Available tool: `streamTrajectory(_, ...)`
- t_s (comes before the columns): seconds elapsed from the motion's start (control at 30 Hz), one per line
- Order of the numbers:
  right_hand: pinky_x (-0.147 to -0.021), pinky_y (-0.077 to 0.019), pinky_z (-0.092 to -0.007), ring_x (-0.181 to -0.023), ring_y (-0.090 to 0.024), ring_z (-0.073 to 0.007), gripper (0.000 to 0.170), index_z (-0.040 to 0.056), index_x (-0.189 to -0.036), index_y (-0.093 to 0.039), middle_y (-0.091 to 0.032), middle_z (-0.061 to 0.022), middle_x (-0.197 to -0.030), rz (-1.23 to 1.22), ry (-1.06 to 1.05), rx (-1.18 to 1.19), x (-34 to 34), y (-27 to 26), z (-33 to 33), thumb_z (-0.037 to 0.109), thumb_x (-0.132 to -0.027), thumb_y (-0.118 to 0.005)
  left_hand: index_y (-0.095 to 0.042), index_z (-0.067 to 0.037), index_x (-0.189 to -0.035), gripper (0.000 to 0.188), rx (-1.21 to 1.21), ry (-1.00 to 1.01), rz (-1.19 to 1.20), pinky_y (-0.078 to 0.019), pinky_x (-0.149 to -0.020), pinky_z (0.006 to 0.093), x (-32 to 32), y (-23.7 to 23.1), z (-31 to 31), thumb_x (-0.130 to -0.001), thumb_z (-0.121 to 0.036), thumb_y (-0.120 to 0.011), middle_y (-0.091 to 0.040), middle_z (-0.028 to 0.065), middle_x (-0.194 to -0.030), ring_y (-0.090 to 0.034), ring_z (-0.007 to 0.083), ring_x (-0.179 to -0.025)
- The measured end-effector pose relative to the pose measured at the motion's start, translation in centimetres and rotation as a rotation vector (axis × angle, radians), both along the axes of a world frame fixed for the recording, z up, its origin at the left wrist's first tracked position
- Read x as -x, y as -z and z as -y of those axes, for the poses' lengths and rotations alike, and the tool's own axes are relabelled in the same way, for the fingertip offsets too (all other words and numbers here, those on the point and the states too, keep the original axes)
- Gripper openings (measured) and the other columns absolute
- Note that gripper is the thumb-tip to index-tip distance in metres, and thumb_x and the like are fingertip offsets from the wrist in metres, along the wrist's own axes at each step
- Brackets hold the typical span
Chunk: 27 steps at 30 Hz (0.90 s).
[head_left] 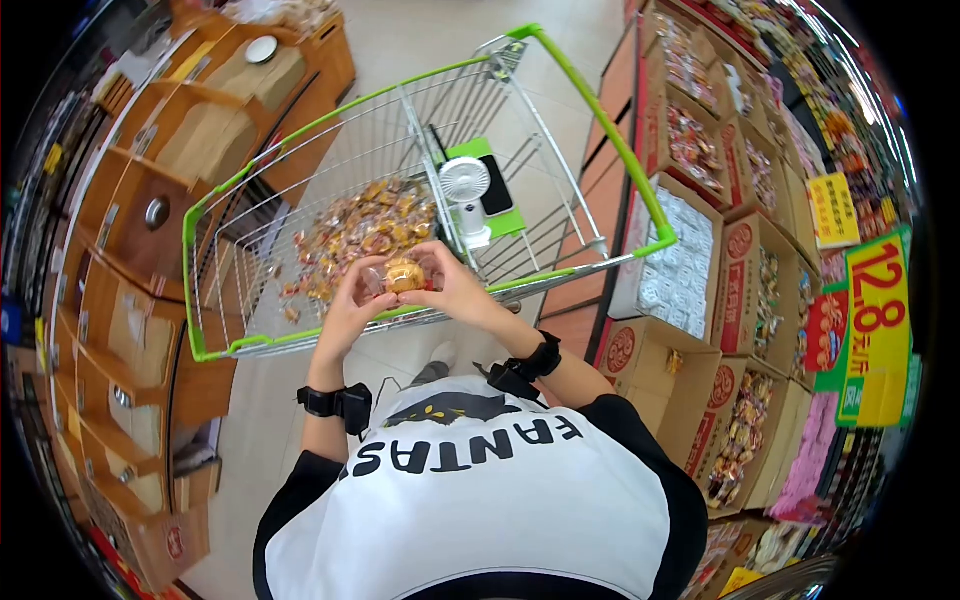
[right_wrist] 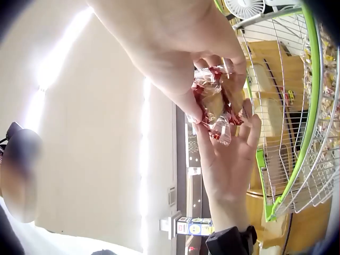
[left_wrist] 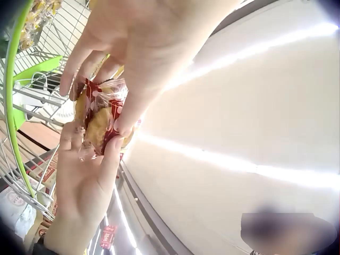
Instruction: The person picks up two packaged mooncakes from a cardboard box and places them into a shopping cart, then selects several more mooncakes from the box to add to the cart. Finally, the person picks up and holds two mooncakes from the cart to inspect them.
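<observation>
Between both hands, above the near rim of the cart, is a round golden pastry in clear and red wrapping [head_left: 405, 275]. The left hand [head_left: 350, 312] pinches it from the left side, thumb and fingers curled around the wrapper. From the other side the right hand [head_left: 458, 290] grips it, its thumb close to the left thumb. In the left wrist view the red printed packet [left_wrist: 98, 123] sits between the left hand [left_wrist: 138, 53] and right hand [left_wrist: 85, 180]. The right wrist view shows the crinkled packet [right_wrist: 215, 106] held by the right hand [right_wrist: 170, 48] and left hand [right_wrist: 228, 164].
Under the hands a green-edged wire cart [head_left: 628, 150] holds a heap of wrapped snacks [head_left: 375, 225], a white fan [head_left: 465, 182] and a black phone [head_left: 495, 185]. Wooden display bins [head_left: 140, 330] stand left; cardboard boxes of packaged goods [head_left: 735, 260] line the right.
</observation>
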State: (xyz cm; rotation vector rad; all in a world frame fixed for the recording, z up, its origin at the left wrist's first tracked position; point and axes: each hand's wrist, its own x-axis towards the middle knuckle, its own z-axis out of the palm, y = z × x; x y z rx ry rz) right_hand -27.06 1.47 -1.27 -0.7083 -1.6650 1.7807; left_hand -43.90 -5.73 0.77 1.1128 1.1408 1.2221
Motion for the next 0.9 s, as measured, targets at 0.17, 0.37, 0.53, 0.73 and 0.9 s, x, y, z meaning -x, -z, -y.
streamTrajectory(0.17, -0.075, -0.0419, -0.0292, -0.088, -0.051, -0.0212, 0.054, -0.0019, -0.109, -0.045, -0.046, -0.0155, -0.102, 0.257, 0.064, -0.205, 2.5, 3.5, 0.3, 0.031, -0.072, -0.065, -0.033, -0.005, -0.119, 0.047, 0.202, -0.117, 0.128, -0.0484, -0.068, 0.0267, 1.8, 2.4, 1.4, -0.079, -0.01, -0.057, -0.054, 0.0095, -0.098, -0.054, 0.0143, -0.087)
streamTrajectory(0.37, -0.065, -0.0473, -0.0265, -0.081, -0.054, -0.016, 0.047, -0.0026, -0.11, -0.045, -0.052, -0.0118, -0.094, 0.213, -0.098, 0.171, 3.8, 3.5, 0.7, 0.027, -0.077, -0.06, -0.034, -0.002, -0.109, 0.039, 0.358, -0.3, 0.085, -0.0474, -0.06, 0.0239, 3.0, 5.0, 2.6, -0.08, -0.016, -0.057, -0.057, 0.0106, -0.09, -0.058, 0.0152, -0.079)
streamTrajectory(0.53, -0.06, -0.0514, -0.0271, -0.078, -0.057, -0.0147, 0.044, -0.0024, -0.113, -0.043, -0.055, -0.0095, -0.092, 0.21, -0.125, 0.345, 4.8, 5.7, 0.5, 0.024, -0.08, -0.056, -0.038, -0.001, -0.104, 0.035, 0.384, -0.324, 0.082, -0.0471, -0.06, 0.0239, 3.7, 6.2, 2.7, -0.08, -0.019, -0.058, -0.056, 0.0098, -0.087, -0.058, 0.0146, -0.077)
streamTrajectory(0.73, -0.076, -0.0457, -0.0244, -0.096, -0.053, -0.0189, 0.052, -0.0032, -0.125, -0.03, -0.047, -0.015, -0.113, 0.066, -0.033, 0.347, 7.1, 2.2, -0.8, 0.015, -0.082, -0.054, -0.038, -0.003, -0.117, 0.041, 0.206, -0.527, 0.091, -0.0469, -0.067, 0.0252, 4.9, 4.1, 0.5, -0.083, -0.019, -0.053, -0.056, 0.0089, -0.094, -0.057, 0.0157, -0.082)
streamTrajectory(0.9, -0.09, -0.036, -0.0293, -0.113, -0.038, -0.0192, 0.057, 0.0035, -0.13, -0.025, -0.038, -0.0134, -0.124, -0.004, -0.082, 0.215, 6.4, 1.5, -2.1, 0.026, -0.085, -0.051, -0.032, -0.007, -0.127, 0.053, 0.191, -0.715, 0.048, -0.0348, -0.088, 0.0334, 7.2, 4.8, -0.7, -0.082, -0.029, -0.051, -0.039, 0.0134, -0.123, -0.04, 0.0191, -0.111)
